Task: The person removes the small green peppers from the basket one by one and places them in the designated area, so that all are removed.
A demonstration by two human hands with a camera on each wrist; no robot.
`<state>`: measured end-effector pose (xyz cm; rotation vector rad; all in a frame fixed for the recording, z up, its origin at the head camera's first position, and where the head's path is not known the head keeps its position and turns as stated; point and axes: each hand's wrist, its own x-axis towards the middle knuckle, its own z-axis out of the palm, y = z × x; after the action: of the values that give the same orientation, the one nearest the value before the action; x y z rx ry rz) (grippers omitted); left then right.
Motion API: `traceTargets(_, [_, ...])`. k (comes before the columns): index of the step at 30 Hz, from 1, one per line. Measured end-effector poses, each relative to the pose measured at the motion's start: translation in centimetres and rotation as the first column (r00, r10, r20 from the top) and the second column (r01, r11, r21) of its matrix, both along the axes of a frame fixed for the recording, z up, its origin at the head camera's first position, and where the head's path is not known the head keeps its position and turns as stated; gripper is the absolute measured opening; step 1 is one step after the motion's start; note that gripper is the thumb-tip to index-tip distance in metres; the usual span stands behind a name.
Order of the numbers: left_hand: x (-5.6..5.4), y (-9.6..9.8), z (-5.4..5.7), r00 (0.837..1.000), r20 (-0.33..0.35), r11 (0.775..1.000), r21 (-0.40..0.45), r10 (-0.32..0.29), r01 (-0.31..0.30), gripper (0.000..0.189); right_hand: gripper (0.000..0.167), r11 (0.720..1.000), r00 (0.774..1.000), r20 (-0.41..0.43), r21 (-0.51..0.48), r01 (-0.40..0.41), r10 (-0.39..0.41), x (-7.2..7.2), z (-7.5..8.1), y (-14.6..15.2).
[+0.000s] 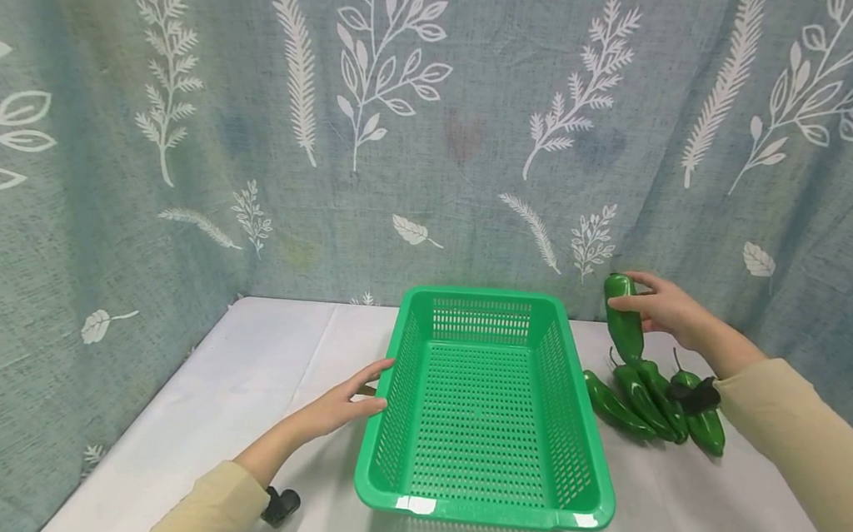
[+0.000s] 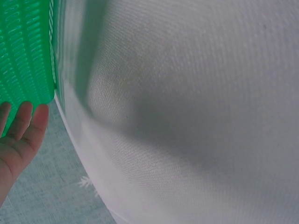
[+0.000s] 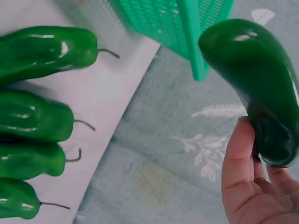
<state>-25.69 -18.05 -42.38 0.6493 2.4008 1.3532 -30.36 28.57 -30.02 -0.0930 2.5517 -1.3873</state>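
Note:
A green plastic basket (image 1: 485, 513) with slotted walls stands on the white-covered table. Against its left side rests my left hand (image 1: 344, 406), its fingers extended along the rim and outer wall. In the left wrist view, those fingers (image 2: 35, 130) lie close against the perforated wall. To the right, my right hand (image 1: 670, 308) pinches a glossy green pepper (image 1: 623, 327) between thumb and fingers, raised over the table's far edge. The right wrist view shows this pepper (image 3: 252, 70) gripped near one end. Below it lie several more green peppers (image 1: 614, 408) with thin stems.
Behind the white tablecloth (image 1: 292, 347) hangs a grey-green curtain (image 1: 462, 194) with white leaf prints. The peppers lie side by side just right of the basket. A black wrist camera (image 1: 281, 507) sits under the left cuff, another (image 1: 694, 396) under the right.

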Motion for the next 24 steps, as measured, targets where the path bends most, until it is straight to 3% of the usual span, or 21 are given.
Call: traceTargets(24, [0.0, 0.1, 0.0, 1.0, -0.005, 1.0, -0.006, 0.005, -0.005, 0.065, 0.093, 0.994, 0.996, 0.023, 0.078, 0.08, -0.082, 0.9, -1.5, 5.4])
